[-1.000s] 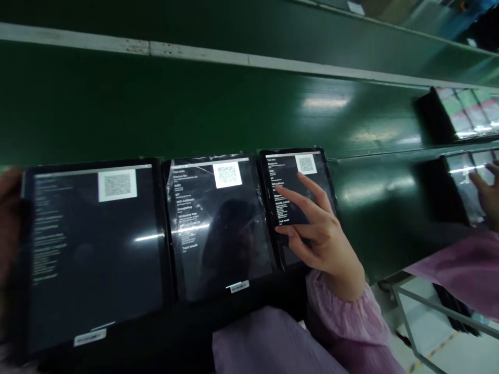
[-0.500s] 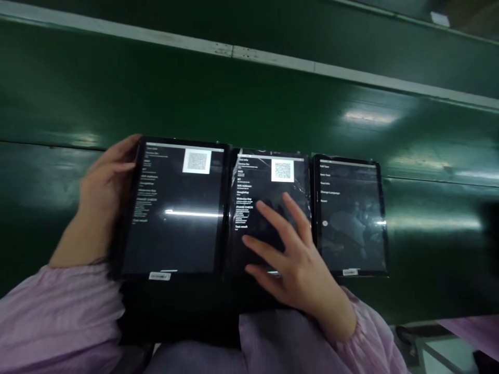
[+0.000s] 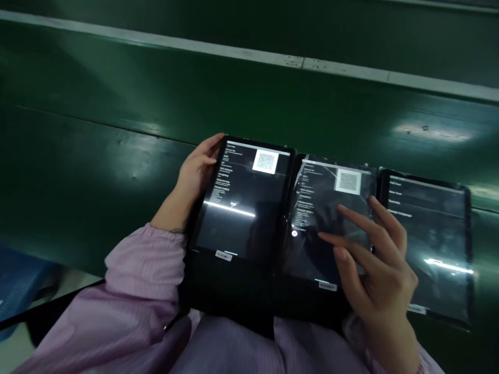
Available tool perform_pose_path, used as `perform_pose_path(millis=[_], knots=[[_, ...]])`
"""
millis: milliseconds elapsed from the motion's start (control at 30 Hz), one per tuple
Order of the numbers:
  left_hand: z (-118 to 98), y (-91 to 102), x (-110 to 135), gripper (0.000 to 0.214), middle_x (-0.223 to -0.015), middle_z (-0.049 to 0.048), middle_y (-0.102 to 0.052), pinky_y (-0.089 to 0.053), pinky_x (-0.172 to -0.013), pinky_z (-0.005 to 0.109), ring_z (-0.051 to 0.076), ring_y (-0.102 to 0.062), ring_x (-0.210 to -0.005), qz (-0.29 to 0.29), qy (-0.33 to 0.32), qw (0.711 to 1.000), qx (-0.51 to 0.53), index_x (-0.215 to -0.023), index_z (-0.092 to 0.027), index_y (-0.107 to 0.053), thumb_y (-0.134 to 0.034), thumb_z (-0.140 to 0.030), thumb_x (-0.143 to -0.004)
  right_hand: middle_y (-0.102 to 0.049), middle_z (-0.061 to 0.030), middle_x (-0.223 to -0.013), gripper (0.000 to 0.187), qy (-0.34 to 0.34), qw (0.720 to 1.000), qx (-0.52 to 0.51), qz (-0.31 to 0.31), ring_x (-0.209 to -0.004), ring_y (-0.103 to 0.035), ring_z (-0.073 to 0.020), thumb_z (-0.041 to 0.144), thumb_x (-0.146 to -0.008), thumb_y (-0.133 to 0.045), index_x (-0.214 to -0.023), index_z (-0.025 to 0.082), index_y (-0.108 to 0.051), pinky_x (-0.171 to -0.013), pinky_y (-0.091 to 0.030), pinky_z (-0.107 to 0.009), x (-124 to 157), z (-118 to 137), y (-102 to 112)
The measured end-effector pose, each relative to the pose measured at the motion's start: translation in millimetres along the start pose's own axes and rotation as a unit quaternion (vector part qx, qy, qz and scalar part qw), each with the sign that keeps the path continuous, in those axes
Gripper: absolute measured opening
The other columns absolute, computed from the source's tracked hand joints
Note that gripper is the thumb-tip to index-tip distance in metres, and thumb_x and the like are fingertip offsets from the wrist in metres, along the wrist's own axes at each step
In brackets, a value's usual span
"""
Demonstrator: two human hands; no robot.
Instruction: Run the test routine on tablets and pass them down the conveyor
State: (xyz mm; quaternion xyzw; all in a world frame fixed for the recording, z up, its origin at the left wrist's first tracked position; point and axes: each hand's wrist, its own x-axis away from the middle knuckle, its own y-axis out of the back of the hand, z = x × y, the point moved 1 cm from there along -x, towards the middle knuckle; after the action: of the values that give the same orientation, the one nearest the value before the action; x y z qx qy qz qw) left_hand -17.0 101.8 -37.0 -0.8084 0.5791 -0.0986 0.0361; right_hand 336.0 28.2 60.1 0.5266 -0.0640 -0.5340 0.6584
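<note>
Three dark tablets lie side by side, each with a lit screen. My left hand (image 3: pixel 197 169) grips the left tablet (image 3: pixel 241 223) by its upper left edge, thumb at the side and the other fingers partly hidden behind it. That screen shows lines of text and a QR code. Over the right part of the middle tablet (image 3: pixel 312 254) hovers my right hand (image 3: pixel 378 265), fingers spread and holding nothing; whether a fingertip touches the glass I cannot tell. The middle screen also has text and a QR code. Partly behind my right hand, the right tablet (image 3: pixel 432 234) displays a short menu.
The tablets rest on a green bench surface (image 3: pixel 117 171). A pale strip (image 3: pixel 234 52) crosses the bench beyond them. Low on the left is a blue object (image 3: pixel 23 280), partly cut off by the frame.
The view has swung left, so the tablets appear farther right. My right hand has drawn back toward the middle tablet's right side, uncovering its bottom label. The left hand keeps its grip.
</note>
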Motion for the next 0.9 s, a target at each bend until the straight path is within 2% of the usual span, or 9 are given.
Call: perform_pose_path(millis=[100,200,267,333,467,700,800,900], knots=[[3.4,2.7,0.5,0.06,-0.146,0.01,-0.066,-0.043,-0.125,0.053,0.037,-0.045,-0.152,0.031,-0.016,0.999,-0.017,-0.123,-0.021,-0.071,-0.071,-0.028,-0.064,-0.074,-0.0141,-0.129,0.027,-0.006,1.0,-0.001,-0.003,-0.145,-0.053,-0.0391,0.02,-0.109,-0.056,-0.097,0.016,-0.08,-0.111,-0.053,-0.055,-1.3,3.3,-1.1],[2.6,1.9,2.5,0.068,-0.147,0.0105,-0.064,-0.042,-0.125,0.055,0.039,-0.047,-0.15,0.066,-0.041,0.995,-0.065,-0.13,-0.024,-0.068,-0.085,-0.029,-0.064,-0.073,-0.0148,-0.132,0.028,-0.021,0.999,0.026,0.003,-0.145,-0.053,-0.0392,0.021,-0.109,-0.055,-0.098,0.016,-0.08,-0.111,-0.053,-0.056,-3.0,-0.4,-0.1],[1.4,0.1,3.7,0.078,-0.145,0.0116,-0.066,-0.041,-0.125,0.057,0.04,-0.05,-0.147,0.049,-0.036,0.996,-0.071,-0.131,-0.024,-0.068,-0.094,-0.029,-0.058,-0.071,-0.0162,-0.135,0.029,-0.031,0.998,0.059,0.01,-0.147,-0.05,-0.0416,0.026,-0.11,-0.055,-0.102,0.017,-0.08,-0.111,-0.052,-0.06,-5.9,-7.2,2.5],[0.9,-2.2,4.3,0.08,-0.141,0.0133,-0.068,-0.04,-0.125,0.06,0.042,-0.053,-0.143,0.019,-0.022,0.998,-0.047,-0.129,-0.02,-0.07,-0.097,-0.034,-0.054,-0.068,-0.0175,-0.14,0.031,-0.034,0.995,0.095,0.017,-0.149,-0.047,-0.0442,0.032,-0.111,-0.054,-0.107,0.017,-0.08,-0.113,-0.05,-0.066,-10.6,-16.6,5.6],[1.5,-5.7,2.5,0.066,-0.131,0.0127,-0.074,-0.04,-0.125,0.059,0.041,-0.057,-0.139,-0.017,-0.037,0.999,-0.001,-0.116,-0.017,-0.074,-0.09,-0.045,-0.058,-0.064,-0.017,-0.145,0.034,-0.014,0.99,0.135,0.032,-0.151,-0.043,-0.0454,0.036,-0.111,-0.052,-0.116,0.018,-0.079,-0.118,-0.043,-0.071,-22.3,-35.4,5.3],[2.6,-6.6,-7.1,0.056,-0.128,0.0105,-0.077,-0.046,-0.121,0.052,0.036,-0.063,-0.133,-0.016,-0.033,0.999,0.004,-0.113,-0.018,-0.078,-0.08,-0.031,-0.057,-0.05,-0.0192,-0.16,0.052,-0.026,0.988,0.145,0.052,-0.158,-0.026,-0.0501,0.046,-0.115,-0.035,-0.132,0.016,-0.075,-0.123,-0.029,-0.079,-28.7,-50.6,-16.6],[2.1,-6.6,-10.3,0.057,-0.13,0.0097,-0.076,-0.049,-0.118,0.051,0.035,-0.063,-0.132,-0.014,-0.026,1.0,-0.009,-0.112,-0.02,-0.078,-0.078,-0.03,-0.055,-0.052,-0.0164,-0.159,0.051,-0.041,0.988,0.142,0.036,-0.159,-0.027,-0.0467,0.046,-0.115,-0.034,-0.132,0.02,-0.075,-0.125,-0.026,-0.075,-28.0,-49.9,-10.7],[0.5,-8.1,-11.0,0.054,-0.13,0.0083,-0.076,-0.05,-0.117,0.05,0.034,-0.064,-0.13,-0.019,-0.024,0.999,-0.038,-0.11,-0.022,-0.08,-0.078,-0.029,-0.056,-0.057,-0.0139,-0.156,0.046,-0.068,0.987,0.144,0.002,-0.157,-0.034,-0.0447,0.046,-0.115,-0.038,-0.132,0.024,-0.075,-0.125,-0.03,-0.073,-25.9,-49.2,3.7]])
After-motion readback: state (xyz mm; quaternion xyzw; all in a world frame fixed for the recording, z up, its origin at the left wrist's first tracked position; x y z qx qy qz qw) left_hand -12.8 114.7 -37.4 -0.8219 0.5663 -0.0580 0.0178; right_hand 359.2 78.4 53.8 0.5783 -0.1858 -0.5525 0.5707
